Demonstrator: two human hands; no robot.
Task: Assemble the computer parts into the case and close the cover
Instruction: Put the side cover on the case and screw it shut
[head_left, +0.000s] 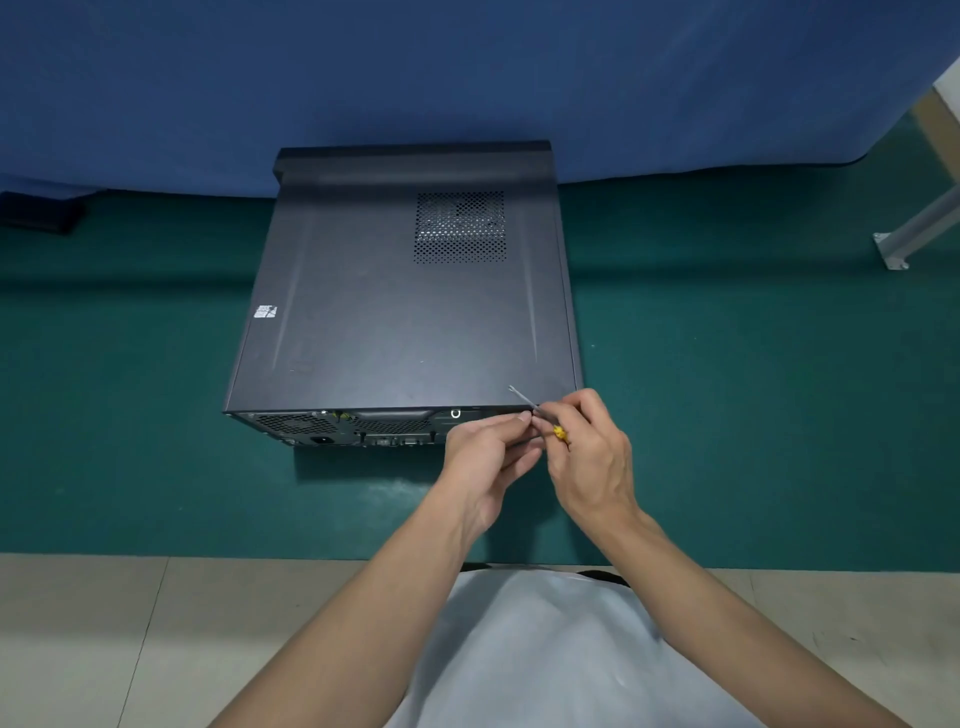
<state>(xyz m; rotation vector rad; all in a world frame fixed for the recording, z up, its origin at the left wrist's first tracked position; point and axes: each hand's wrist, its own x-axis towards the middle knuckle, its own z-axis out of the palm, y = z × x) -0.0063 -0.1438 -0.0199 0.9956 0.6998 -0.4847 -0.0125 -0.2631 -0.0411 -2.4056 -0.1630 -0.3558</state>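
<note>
Case: the computer case (395, 312) lies on its side on the green mat (156, 415), rear panel (337, 428) toward the person.
Done: the side cover (363, 353) sits flush on top, no parts left outside.
Right hand (592, 457): grips a small yellow-handled screwdriver (524, 399), tip over the cover's near right corner.
Left hand (483, 457): fingertips pinched together at that rear edge; whether they hold a screw cannot be told.
Left: probably fastening the cover.
</note>
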